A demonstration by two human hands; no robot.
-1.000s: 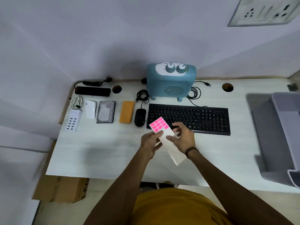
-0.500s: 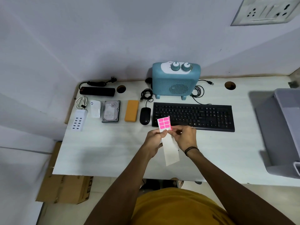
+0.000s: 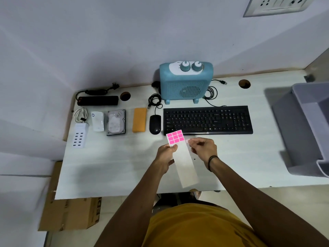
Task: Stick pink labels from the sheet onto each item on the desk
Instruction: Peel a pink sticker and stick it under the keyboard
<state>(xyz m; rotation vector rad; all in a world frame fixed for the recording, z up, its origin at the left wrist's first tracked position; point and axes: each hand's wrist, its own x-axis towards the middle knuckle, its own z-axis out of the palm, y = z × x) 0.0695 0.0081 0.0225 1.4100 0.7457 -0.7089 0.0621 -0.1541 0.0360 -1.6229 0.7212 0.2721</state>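
A long white backing sheet (image 3: 185,164) carries several pink labels (image 3: 175,137) at its far end. My left hand (image 3: 165,155) grips the sheet's left edge just below the labels and holds it above the desk (image 3: 110,166). My right hand (image 3: 203,147) is just right of the sheet, and its fingertips pinch a small pale-pink label (image 3: 187,141). In a row on the desk lie a white USB charger (image 3: 79,136), a white adapter (image 3: 98,121), a hard drive (image 3: 116,122), an orange case (image 3: 139,119), a black mouse (image 3: 155,124) and a black keyboard (image 3: 207,120).
A blue fan heater (image 3: 186,82) stands behind the keyboard. A black power strip (image 3: 98,100) lies at the back left. A grey bin (image 3: 309,125) sits at the desk's right end, and a cardboard box (image 3: 71,213) is on the floor at the left.
My right hand has drawn away from the sheet's pink end to the right, now pinching a small label. The sheet has turned a little in my left hand. The view has shifted slightly.
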